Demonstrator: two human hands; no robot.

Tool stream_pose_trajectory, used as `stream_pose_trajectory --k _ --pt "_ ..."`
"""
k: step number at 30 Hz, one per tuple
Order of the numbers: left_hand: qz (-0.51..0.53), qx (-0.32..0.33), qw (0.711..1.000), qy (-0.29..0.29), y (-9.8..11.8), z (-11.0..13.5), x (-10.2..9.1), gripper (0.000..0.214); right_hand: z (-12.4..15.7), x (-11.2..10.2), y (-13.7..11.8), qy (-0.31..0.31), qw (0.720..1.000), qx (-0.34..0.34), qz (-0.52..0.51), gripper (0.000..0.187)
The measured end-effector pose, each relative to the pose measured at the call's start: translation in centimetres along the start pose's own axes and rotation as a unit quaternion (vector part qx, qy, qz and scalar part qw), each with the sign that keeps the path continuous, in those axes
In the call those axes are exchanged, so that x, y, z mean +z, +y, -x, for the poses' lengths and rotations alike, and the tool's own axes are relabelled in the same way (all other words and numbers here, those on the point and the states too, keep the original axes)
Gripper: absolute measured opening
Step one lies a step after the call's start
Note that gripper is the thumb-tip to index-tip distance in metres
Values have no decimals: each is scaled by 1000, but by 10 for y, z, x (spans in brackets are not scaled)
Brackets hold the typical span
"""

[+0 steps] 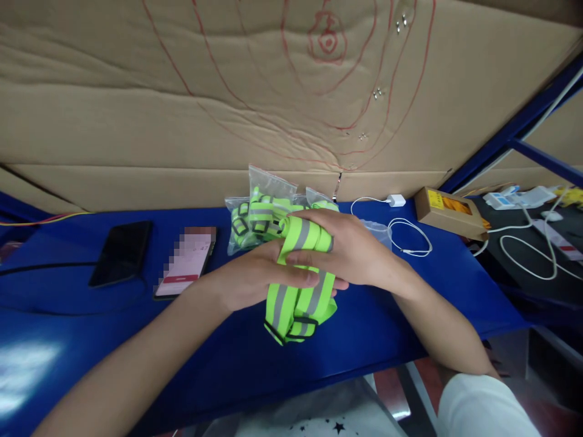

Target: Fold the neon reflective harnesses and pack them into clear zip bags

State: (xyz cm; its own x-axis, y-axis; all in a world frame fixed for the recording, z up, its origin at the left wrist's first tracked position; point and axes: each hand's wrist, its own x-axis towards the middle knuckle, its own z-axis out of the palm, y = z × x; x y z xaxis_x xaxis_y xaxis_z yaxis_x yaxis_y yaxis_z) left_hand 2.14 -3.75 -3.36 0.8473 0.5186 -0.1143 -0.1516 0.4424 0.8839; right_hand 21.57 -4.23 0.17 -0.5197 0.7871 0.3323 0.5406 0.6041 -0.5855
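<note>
A folded neon-green reflective vest with grey stripes and black buckles is held over the blue table. My left hand grips it from the left, fingers closed across the fabric. My right hand wraps over the top of the bundle, fingers closed on it. Just behind lie clear plastic bags with packed green vests, touching the bundle's far end.
A dark phone and a lit phone lie at the left. A white charger with cable and a small cardboard box sit at the right. A cardboard sheet stands behind. The table's edge drops off at the right.
</note>
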Motion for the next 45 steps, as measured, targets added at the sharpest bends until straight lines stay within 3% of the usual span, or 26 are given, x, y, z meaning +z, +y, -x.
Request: stream_pose_trajectory --k 2,5,8,12,15,17,19,21,24,26,29,31,35,37,41,43,45 --pt "31 -12 999 26 -1 -2 4 39 -1 0 3 63 997 -21 38 50" --pt "-20 -10 996 91 -8 -8 10 40 0 -7 5 125 989 -36 69 54" --pt "-88 6 992 85 -17 -14 12 36 2 -17 2 170 984 -9 53 48" --pt "-120 -10 993 14 -17 -14 10 29 6 -29 0 113 981 123 -103 39" --pt "-160 -40 986 -16 -7 -7 10 27 7 -32 1 23 947 192 -258 39" --pt "-193 -45 980 -13 0 -3 5 23 8 -33 2 -5 931 204 -303 39" --pt "-210 -60 976 -2 3 0 -5 28 8 -33 2 45 952 183 -240 38" --pt "-179 -69 981 3 1 0 -19 44 9 -36 1 141 976 128 -103 37" --pt "-35 -17 999 -10 -8 -4 -36 63 12 -42 -2 212 975 57 10 38" --pt "33 21 999 -21 -14 -8 -39 65 14 -45 -2 218 975 40 5 38" --pt "50 40 997 -41 -20 -12 -36 52 16 -48 1 239 971 28 4 32" --pt "22 39 998 -48 -20 -11 -34 45 16 -48 4 239 970 33 10 28" --pt "-91 42 993 -65 -12 -9 -37 57 14 -46 5 213 976 27 21 33" --pt "-133 95 986 -44 -6 -10 -39 59 14 -42 3 200 979 12 45 37" --pt "-175 207 960 65 0 -15 -34 72 12 -24 -1 180 973 -17 140 46" --pt "-214 173 956 100 -5 -19 -25 70 10 -13 2 194 961 -24 197 50" --pt "-217 111 964 107 -14 -23 -15 54 8 -4 6 207 949 -29 235 50"
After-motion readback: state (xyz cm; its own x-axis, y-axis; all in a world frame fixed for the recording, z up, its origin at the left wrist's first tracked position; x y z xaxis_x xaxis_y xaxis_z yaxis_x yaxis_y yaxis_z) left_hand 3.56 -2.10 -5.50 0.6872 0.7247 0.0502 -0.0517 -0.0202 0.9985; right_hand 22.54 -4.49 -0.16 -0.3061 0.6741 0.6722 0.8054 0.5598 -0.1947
